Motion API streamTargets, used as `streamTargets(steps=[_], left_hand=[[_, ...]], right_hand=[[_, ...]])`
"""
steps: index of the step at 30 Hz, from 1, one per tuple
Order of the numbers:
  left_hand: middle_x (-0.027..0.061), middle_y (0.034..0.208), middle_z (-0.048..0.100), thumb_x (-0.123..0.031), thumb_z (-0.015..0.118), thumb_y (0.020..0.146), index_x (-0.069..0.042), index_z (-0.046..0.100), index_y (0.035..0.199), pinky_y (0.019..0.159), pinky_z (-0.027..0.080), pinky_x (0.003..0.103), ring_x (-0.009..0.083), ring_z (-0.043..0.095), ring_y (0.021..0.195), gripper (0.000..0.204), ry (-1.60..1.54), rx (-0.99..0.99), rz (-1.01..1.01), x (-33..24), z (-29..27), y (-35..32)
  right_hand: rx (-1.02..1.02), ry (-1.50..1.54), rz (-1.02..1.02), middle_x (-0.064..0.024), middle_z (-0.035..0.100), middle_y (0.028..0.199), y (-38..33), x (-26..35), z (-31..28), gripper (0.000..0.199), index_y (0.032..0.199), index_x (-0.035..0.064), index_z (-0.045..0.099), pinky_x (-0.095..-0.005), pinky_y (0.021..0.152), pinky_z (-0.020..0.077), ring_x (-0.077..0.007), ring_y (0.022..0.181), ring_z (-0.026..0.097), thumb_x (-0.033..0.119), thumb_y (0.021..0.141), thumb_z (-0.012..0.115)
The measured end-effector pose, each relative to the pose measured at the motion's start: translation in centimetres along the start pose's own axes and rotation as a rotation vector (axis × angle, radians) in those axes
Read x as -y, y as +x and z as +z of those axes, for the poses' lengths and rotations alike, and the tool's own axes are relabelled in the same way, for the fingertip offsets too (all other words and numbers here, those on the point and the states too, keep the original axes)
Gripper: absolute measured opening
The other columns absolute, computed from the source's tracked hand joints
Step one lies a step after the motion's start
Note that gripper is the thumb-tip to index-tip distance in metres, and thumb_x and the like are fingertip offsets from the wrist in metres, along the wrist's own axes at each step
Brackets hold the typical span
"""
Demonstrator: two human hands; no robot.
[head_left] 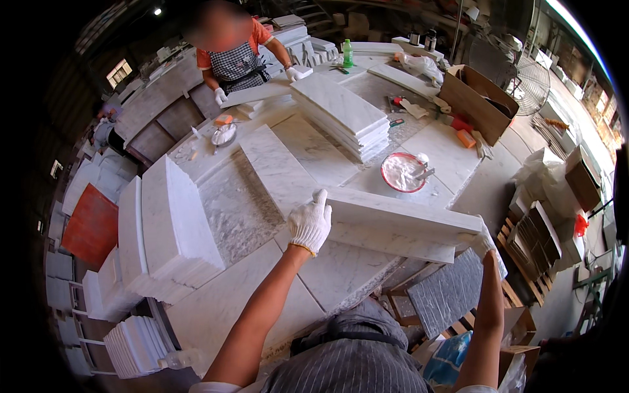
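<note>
A long white marble slab [401, 213] is tilted up on its edge in front of me, over another marble slab [406, 247] lying below it. My left hand [310, 224], in a white knit glove, grips its left end with the thumb up. At the far right end my right hand [483, 238], gloved too, is wrapped round the slab's corner; its fingers are partly hidden. Behind the slab stands a red-rimmed bowl [403, 172] of white paste with a scraper in it. Another flat marble slab [274, 160] lies beyond my left hand.
Upright marble slabs [173, 219] stand at left, and a slab stack [341, 114] lies farther back. Across the table a co-worker [239, 59] in an apron handles a slab. A cardboard box [475, 101], a fan [527, 88] and a dark striped slab [445, 291] are to the right.
</note>
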State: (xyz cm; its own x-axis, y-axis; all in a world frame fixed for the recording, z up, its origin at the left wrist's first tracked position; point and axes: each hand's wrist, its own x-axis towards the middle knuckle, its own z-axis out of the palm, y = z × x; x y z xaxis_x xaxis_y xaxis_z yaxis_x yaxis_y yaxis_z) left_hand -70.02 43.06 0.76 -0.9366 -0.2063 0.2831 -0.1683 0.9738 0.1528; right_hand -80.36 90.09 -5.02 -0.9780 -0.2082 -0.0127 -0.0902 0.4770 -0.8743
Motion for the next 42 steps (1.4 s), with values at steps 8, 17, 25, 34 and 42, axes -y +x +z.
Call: streamTargets(steps=[8, 17, 25, 34, 42], left_hand=[[0.0137, 0.077, 0.069, -0.035, 0.054, 0.092, -0.017, 0.054, 0.128, 0.061, 0.051, 0.048, 0.0341, 0.067, 0.068, 0.04, -0.027, 0.087, 0.028, -3.1, 1.8, 0.5], [0.0143, 0.07, 0.067, -0.036, 0.057, 0.092, -0.011, 0.052, 0.132, 0.061, 0.05, 0.048, 0.0343, 0.066, 0.064, 0.047, -0.027, 0.128, 0.078, -5.8, 1.9, 0.1], [0.0139, 0.075, 0.069, -0.037, 0.055, 0.092, -0.013, 0.053, 0.132, 0.063, 0.051, 0.048, 0.0337, 0.067, 0.069, 0.047, -0.12, 0.146, 0.113, -5.8, 1.3, -0.6], [0.0158, 0.084, 0.069, -0.033, 0.061, 0.089, -0.013, 0.059, 0.126, 0.071, 0.051, 0.048, 0.0351, 0.066, 0.079, 0.042, -0.59, 0.344, 0.346, -9.4, -0.3, -8.1], [0.0183, 0.102, 0.069, -0.033, 0.059, 0.091, -0.012, 0.061, 0.124, 0.08, 0.051, 0.046, 0.0369, 0.066, 0.091, 0.039, -0.501, 0.67, 0.397, -8.8, 1.1, -12.9]], right_hand=[[0.023, 0.056, 0.09, -0.0054, 0.066, 0.103, -0.3, -0.3, -0.5, 0.037, 0.109, 0.0058, 0.06, -0.032, 0.087, 0.0497, -0.0156, 0.095, 0.06, 0.011, 0.077, 0.078], [0.011, 0.078, 0.061, -0.0037, 0.066, 0.103, -0.3, 0.0, -0.3, 0.04, 0.112, 0.0077, 0.061, -0.0312, 0.088, 0.0493, -0.0146, 0.095, 0.06, 0.011, 0.077, 0.08], [-0.033, 0.039, 0.042, -0.0059, 0.068, 0.096, -0.5, 1.6, -0.3, 0.044, 0.103, 0.0046, 0.058, -0.0323, 0.081, 0.0515, -0.0158, 0.089, 0.062, 0.014, 0.069, 0.086], [0.029, 0.055, 0.069, -0.0036, 0.066, 0.104, 0.0, 0.0, -0.4, 0.041, 0.109, 0.0102, 0.059, -0.0317, 0.089, 0.0484, -0.0131, 0.096, 0.058, 0.009, 0.075, 0.08], [0.003, 0.062, 0.074, -0.0041, 0.066, 0.102, -0.2, -0.2, -0.6, 0.042, 0.107, 0.0089, 0.058, -0.0322, 0.087, 0.0488, -0.0142, 0.094, 0.058, 0.012, 0.073, 0.082]])
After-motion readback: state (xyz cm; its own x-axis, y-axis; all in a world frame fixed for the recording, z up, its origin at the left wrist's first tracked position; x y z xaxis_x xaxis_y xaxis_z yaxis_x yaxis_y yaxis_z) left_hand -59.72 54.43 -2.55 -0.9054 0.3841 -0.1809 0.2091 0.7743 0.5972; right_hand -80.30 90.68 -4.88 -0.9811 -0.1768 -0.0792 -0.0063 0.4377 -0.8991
